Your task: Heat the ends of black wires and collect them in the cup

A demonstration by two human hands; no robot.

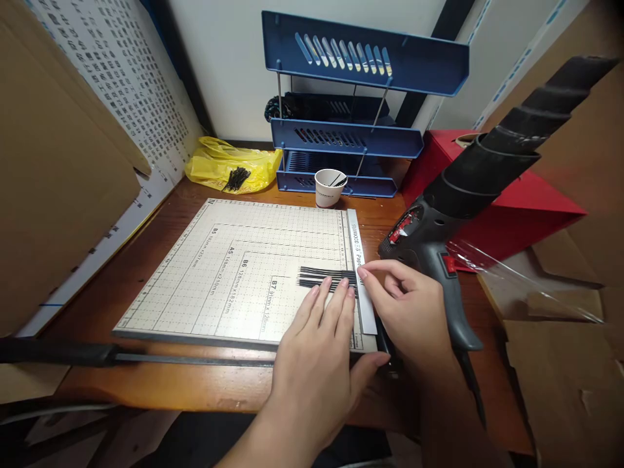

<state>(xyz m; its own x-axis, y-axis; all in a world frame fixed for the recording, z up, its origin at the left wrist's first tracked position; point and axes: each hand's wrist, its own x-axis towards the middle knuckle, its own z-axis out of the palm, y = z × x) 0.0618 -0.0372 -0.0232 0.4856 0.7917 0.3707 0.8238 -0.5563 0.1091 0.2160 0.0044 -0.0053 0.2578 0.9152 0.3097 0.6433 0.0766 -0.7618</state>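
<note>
Several thin black strips (325,270) lie side by side on the paper cutter's gridded board (195,273), their right ends reaching the white ruler edge (365,296). My left hand (319,351) rests flat on them, fingers stretched out and thumb to the right. At the ruler edge, my right hand (412,305) has thumb and forefinger brought together by the strips' right ends. Whatever sits between those fingertips is too small to make out. The cutter's long blade arm with a black handle (92,353) extends left along the front of the board.
A black heat gun (439,240) stands close to my right hand, beside a red box (526,221). Behind the board are a paper cup (330,190) holding black strips, a blue tiered rack (341,136) and a yellow bag (209,162) with black pieces. Cardboard (58,162) flanks the left.
</note>
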